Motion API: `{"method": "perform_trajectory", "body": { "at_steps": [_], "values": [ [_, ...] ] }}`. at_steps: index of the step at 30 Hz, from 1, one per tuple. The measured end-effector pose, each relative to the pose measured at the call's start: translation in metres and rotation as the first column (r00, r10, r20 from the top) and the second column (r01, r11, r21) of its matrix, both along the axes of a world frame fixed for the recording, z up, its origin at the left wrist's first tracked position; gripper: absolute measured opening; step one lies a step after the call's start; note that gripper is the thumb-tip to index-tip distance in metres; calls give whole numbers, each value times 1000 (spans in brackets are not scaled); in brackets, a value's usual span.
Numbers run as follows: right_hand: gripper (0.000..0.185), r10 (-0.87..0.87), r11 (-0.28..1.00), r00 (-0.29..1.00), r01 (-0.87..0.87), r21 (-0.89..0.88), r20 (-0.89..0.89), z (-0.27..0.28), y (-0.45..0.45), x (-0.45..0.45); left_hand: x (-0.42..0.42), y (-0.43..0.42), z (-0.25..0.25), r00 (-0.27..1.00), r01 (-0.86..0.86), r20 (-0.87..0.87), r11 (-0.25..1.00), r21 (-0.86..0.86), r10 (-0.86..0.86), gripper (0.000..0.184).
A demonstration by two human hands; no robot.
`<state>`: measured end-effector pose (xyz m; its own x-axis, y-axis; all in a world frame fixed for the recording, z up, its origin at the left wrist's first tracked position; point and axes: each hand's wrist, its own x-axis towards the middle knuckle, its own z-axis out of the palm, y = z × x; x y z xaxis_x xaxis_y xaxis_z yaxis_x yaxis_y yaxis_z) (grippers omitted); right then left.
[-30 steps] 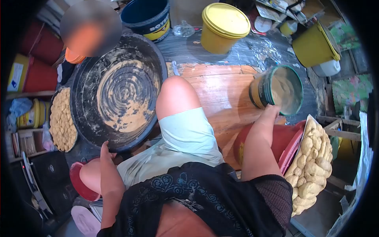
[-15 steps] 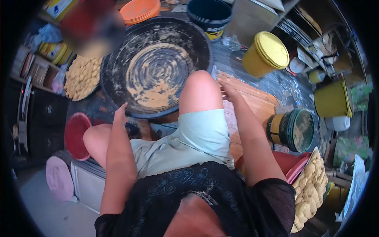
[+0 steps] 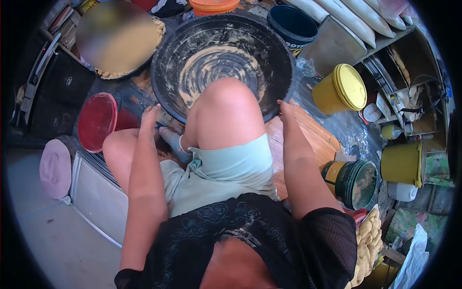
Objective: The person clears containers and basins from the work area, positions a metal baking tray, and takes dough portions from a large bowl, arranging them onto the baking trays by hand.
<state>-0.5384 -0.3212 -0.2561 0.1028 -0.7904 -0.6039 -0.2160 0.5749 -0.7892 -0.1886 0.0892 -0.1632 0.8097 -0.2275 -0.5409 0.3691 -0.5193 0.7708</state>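
A wide black basin with pale residue in rings on its floor stands in front of my raised knee. At its lower left rim is my left hand, thumb upward, the other fingers partly hidden. My right hand grips the rim at the lower right. My knee hides part of the basin's near side. Right of my right arm a green tub lies tilted, with pale residue inside.
A lidded yellow bucket, a dark blue bucket and an orange tub stand around the basin. Pale lumps edge a partly blurred tray at upper left. A red bucket is at left, more lumps at lower right.
My right hand has left the green tub and moved left to the basin's rim. The green tub is turned more onto its side. The view has swung, shifting the basin rightward in it.
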Motion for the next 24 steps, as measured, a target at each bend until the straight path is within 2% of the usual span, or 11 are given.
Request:
{"method": "perform_trajectory", "body": {
  "at_steps": [2, 3, 4, 7, 10, 12, 15, 19, 21, 22, 24],
  "values": [
    [48, -107, 974, 994, 101, -205, -18, 0, -18, -32, -4, 2, 11, 1000, 24, 5, 1000, 19, -24, 90],
    [47, -146, 975, 980, 165, -146, 133, -20, -37, -60, -7, 1, 7, 995, 94, -18, 995, 24, -94, 90],
    [47, -296, 922, 955, 282, -266, -12, -22, -43, -79, -10, -2, -2, 986, 164, -40, 986, 26, -163, 89],
    [57, -175, 940, 981, 140, -311, -88, -58, -81, -151, -12, -16, -12, 902, 405, -165, 914, 9, -398, 78],
    [58, -171, 944, 927, 57, -326, -333, -7, -51, -168, -24, -43, -29, 823, 545, -167, 837, -35, -543, 63],
    [59, -257, 921, 917, 136, -365, -307, 3, -34, -195, -48, -63, -6, 755, 641, -185, 768, 4, -629, 47],
    [56, -389, 889, 869, 268, -370, -305, -5, -19, -250, -65, -86, -6, 661, 741, -161, 671, -12, -733, 49],
    [40, -486, 834, 847, 376, -403, -215, -15, 9, -329, -92, -124, -48, 661, 704, -104, 662, -258, -743, 69],
    [38, -519, 824, 808, 388, -412, -278, -35, 11, -359, -96, -141, -46, 649, 721, -141, 664, -200, -747, 75],
    [36, -483, 853, 744, 281, -439, -461, -9, 30, -353, -102, -147, -46, 641, 730, -164, 661, -174, -750, 78],
    [38, -527, 829, 791, 398, -394, -311, -5, 43, -362, -113, -160, -39, 611, 753, -140, 626, -201, -779, 82]
  ]
}}
